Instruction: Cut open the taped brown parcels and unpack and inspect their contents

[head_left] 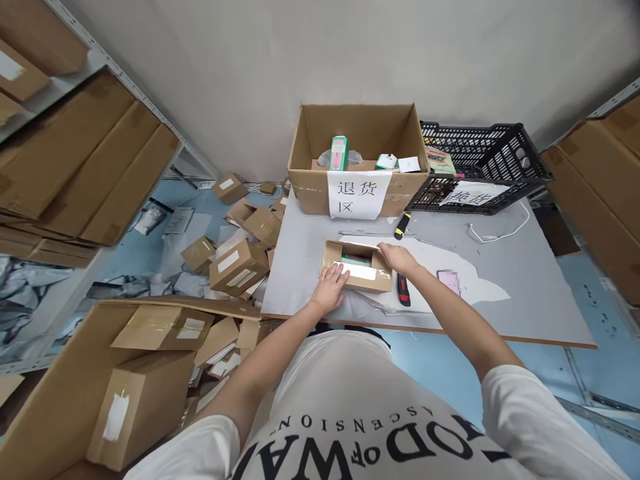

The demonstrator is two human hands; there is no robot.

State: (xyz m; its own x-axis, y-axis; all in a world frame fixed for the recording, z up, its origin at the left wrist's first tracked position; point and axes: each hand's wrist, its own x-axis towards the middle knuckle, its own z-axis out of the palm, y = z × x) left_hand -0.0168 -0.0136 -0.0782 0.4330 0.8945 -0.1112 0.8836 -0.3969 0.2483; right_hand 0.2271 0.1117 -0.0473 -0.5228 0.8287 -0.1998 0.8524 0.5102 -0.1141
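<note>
A small cardboard box (357,275) lies open on the grey table (525,293), with a green item showing inside and a white label on its near side. My left hand (330,288) rests flat against the box's near left corner. My right hand (397,258) lies on the box's right edge, fingers on the opened flap. A red-and-black utility knife (403,291) lies on the table just right of the box, under my right forearm.
A large open carton (357,157) with a paper sign stands at the table's back, a black plastic crate (480,167) beside it. A yellow-black cutter (402,226), a phone (449,281) and a white cable (500,233) lie nearby. Several cartons (235,263) litter the floor at left.
</note>
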